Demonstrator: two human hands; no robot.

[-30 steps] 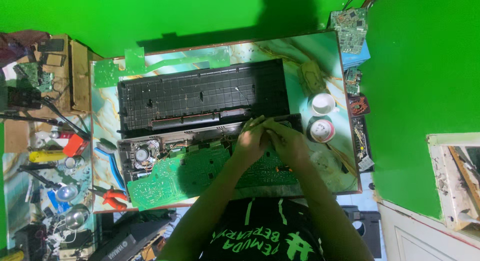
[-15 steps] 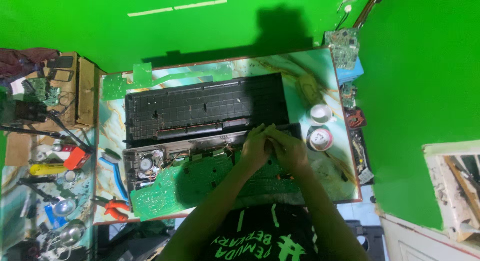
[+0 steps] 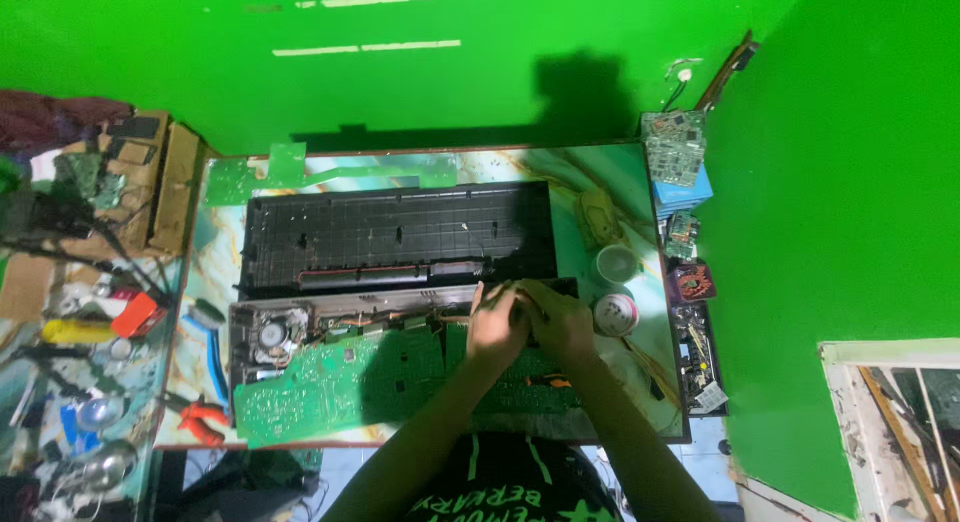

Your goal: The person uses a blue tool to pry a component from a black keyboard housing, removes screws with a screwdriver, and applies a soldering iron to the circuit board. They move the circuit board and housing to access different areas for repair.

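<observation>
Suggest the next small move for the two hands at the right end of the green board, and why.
Probably keep the left hand pressing in place while the right hand works at the seam. Both hands meet where the green circuit board borders the black casing, fingers bunched together. Whatever they grip is hidden, so small, steady moves seem safest.

Small electronics repair workshop: opened device with green circuit board [image 3: 340, 382] on the marbled tabletop [image 3: 215, 272], spare boards [image 3: 672, 147] stacked aside, pliers [image 3: 200, 420] and tool clutter left.
</observation>
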